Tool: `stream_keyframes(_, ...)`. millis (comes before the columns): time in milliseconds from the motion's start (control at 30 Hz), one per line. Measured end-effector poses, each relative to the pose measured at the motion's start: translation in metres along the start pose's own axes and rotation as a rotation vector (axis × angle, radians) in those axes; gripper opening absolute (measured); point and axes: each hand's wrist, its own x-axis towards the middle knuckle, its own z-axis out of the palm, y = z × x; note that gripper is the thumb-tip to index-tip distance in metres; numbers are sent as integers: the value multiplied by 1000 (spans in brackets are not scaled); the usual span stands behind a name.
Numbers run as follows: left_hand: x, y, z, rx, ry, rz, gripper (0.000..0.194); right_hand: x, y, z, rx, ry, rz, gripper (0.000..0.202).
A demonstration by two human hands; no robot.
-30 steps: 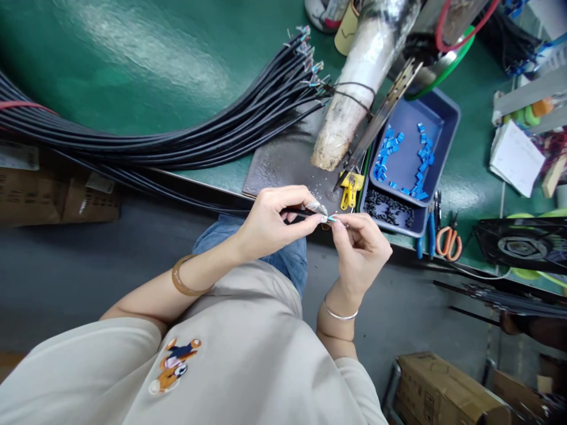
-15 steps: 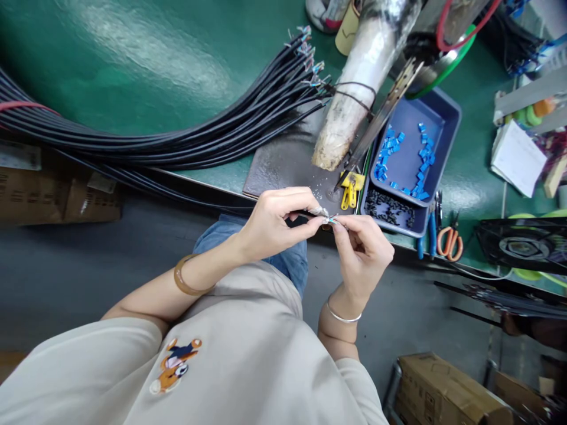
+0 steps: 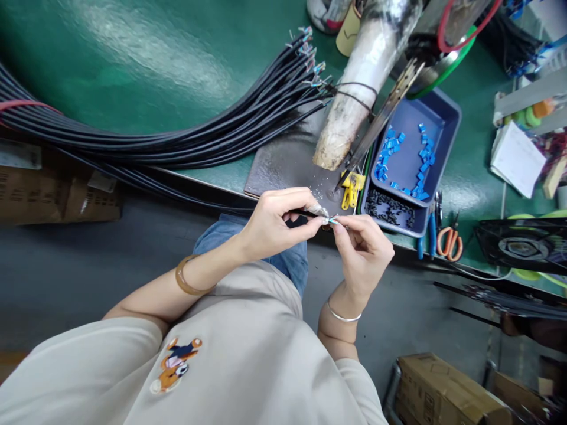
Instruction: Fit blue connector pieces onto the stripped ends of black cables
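Note:
Between thumb and fingers, my left hand (image 3: 283, 219) pinches the end of a black cable (image 3: 305, 213), with light wrapping on a fingertip. My right hand (image 3: 364, 243) is closed at the thin coloured wires (image 3: 332, 221) coming out of that end, and its fingertips nearly touch those of the left. Just beyond the hands are yellow clippers (image 3: 352, 192) on a dark plate (image 3: 283, 168). A bundle of black cables (image 3: 177, 141) with stripped, coloured ends lies across the green table (image 3: 146, 59).
A wrapped post (image 3: 348, 106) leans over the plate. Right of it are a bin of blue connectors (image 3: 447, 127), a bin of small black parts (image 3: 392, 226), blue-handled pliers (image 3: 432, 233), orange scissors (image 3: 450, 242) and a fan (image 3: 522, 247). Cardboard boxes (image 3: 447, 392) stand below.

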Motion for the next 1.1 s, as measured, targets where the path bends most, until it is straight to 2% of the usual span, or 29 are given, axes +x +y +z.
stream_keyframes(400, 0, 0, 1, 61, -31, 28, 10, -1, -2, -4, -102, -25, -61, 6)
stream_keyframes(567, -1, -3, 1, 138, -45, 142, 12, -1, -2, -7, -143, -60, -70, 8)
stream_keyframes(633, -1, -5, 2, 177, -60, 219, 13, -1, -1, -9, -100, -80, -15, 6)
stream_keyframes(800, -1, -11, 2, 337, -95, 378, 15, 2, 11, -14, 136, -178, 237, 7)
stream_keyframes(933, -3, -14, 5, 380, -51, 480, 12, 5, 17, -16, 234, -224, 304, 9)
stream_keyframes(1033, -8, -10, 10, 326, 5, 413, 8, 2, 14, -10, 252, -166, 237, 9)
stream_keyframes(1100, -12, -4, 12, 214, 39, 235, 3, -2, 10, -3, 164, -49, 114, 7)
